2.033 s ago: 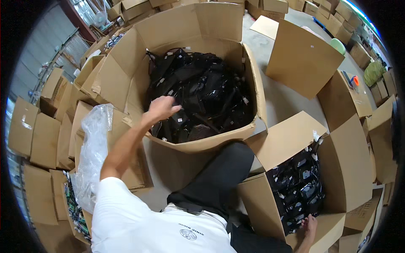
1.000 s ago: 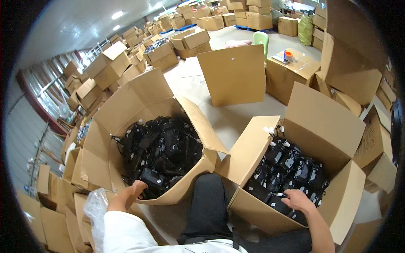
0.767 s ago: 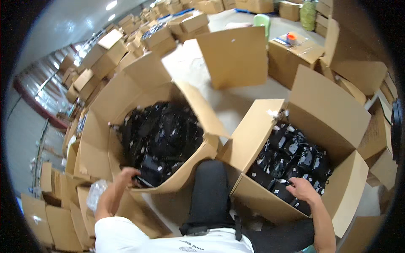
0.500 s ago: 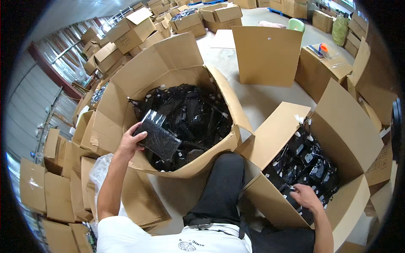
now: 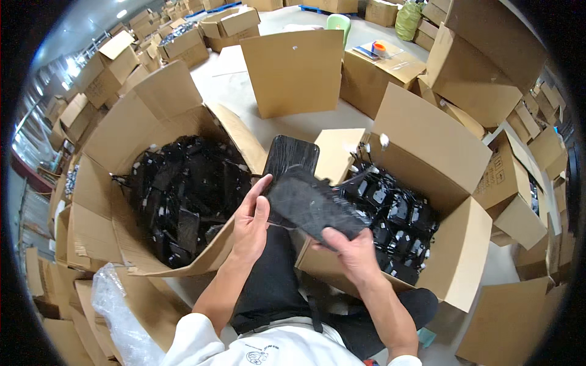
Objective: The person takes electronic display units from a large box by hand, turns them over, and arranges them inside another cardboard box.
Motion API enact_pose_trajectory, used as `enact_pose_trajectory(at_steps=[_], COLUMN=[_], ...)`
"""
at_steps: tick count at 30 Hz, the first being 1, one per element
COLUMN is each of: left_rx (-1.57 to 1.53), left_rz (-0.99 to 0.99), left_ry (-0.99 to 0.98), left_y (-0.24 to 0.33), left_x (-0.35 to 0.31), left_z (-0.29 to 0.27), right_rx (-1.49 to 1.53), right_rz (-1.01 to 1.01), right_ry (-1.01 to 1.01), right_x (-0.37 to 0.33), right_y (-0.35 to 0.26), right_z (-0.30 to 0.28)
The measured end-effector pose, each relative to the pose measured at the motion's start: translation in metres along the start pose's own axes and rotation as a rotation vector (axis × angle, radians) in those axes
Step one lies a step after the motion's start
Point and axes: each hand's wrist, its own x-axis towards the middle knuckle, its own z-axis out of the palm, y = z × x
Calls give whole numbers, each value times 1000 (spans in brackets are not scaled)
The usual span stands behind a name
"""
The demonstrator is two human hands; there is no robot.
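Note:
Between the two boxes, my hands hold two flat black rectangular pieces that look wrapped in shiny clear film. My left hand (image 5: 251, 229) is closed on the left edge of the pair, thumb toward me. My right hand (image 5: 352, 251) grips the lower right corner of the front black piece (image 5: 314, 204), its thumb on top. Behind that, the second black piece (image 5: 293, 152) stands up with rounded corners and glossy streaks. Left of my hands, a large open carton (image 5: 101, 226) holds a heap of black parts with cables. The right carton (image 5: 461, 256) holds black units with white connectors.
An upright cardboard sheet (image 5: 296, 76) stands ahead. Beyond it are a closed carton (image 5: 375, 76) with an orange tape roll (image 5: 378, 47) on top and a green chair (image 5: 339, 24). Clear plastic wrap (image 5: 113, 311) lies at lower left. Stacked cartons line both sides.
My left hand has brought its wrapped black piece right, out from over the left carton. My right hand has risen out of the right carton and now grips a black piece. The view has turned right.

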Motion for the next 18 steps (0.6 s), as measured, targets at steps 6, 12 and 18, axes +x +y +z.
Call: enact_pose_trajectory(at_steps=[6,12,18], left_rx=[423,472,-88], left_rz=[179,70,-273], left_ry=[50,-7,97], left_y=[-17,-27,-66], left_x=[-10,-31,-40], left_z=[22,48,60], right_rx=[-296,-676,-1564], right_rz=[-149,-462,-900], right_ry=[374,507,356], right_x=[-16,-24,-4], right_y=[-38,-55,-40], right_z=[-71,-70,-36])
